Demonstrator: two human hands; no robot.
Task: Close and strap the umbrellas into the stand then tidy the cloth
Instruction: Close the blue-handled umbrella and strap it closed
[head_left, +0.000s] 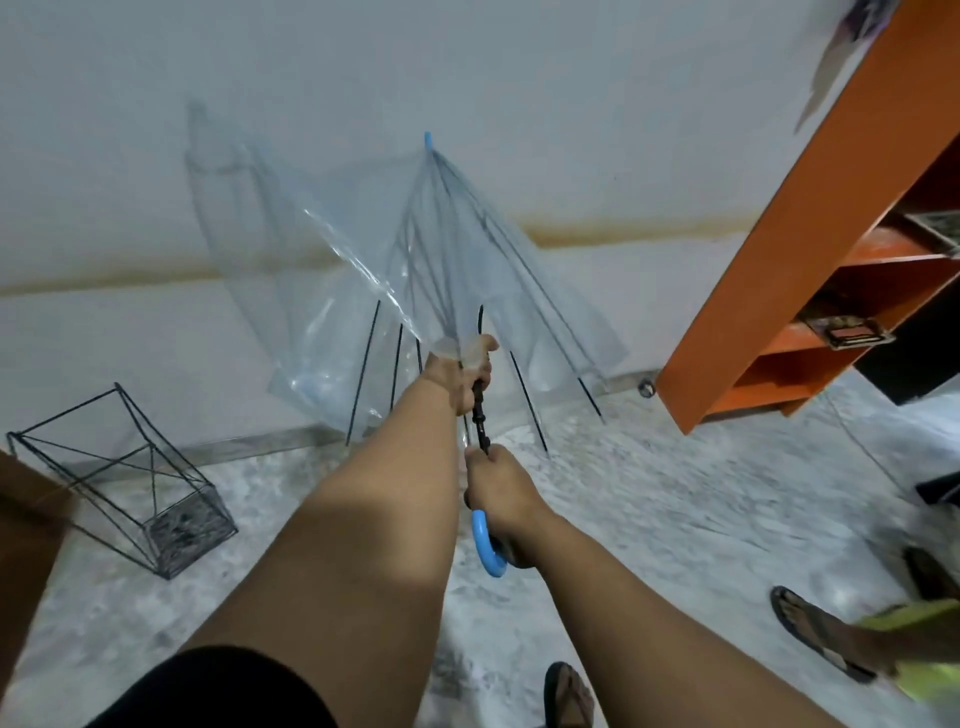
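Observation:
A clear plastic umbrella with a blue tip and black ribs is held out in front of me, half folded, its tip pointing up and away at the wall. My left hand grips the black shaft and the gathered canopy near the runner. My right hand holds the curved blue handle lower down. A black wire umbrella stand sits tilted on the floor at the left.
An orange shelf unit leans in at the right. A second person's sandalled foot and yellow-green garment are at the lower right. My own sandalled foot shows at the bottom. A brown edge sits at the far left.

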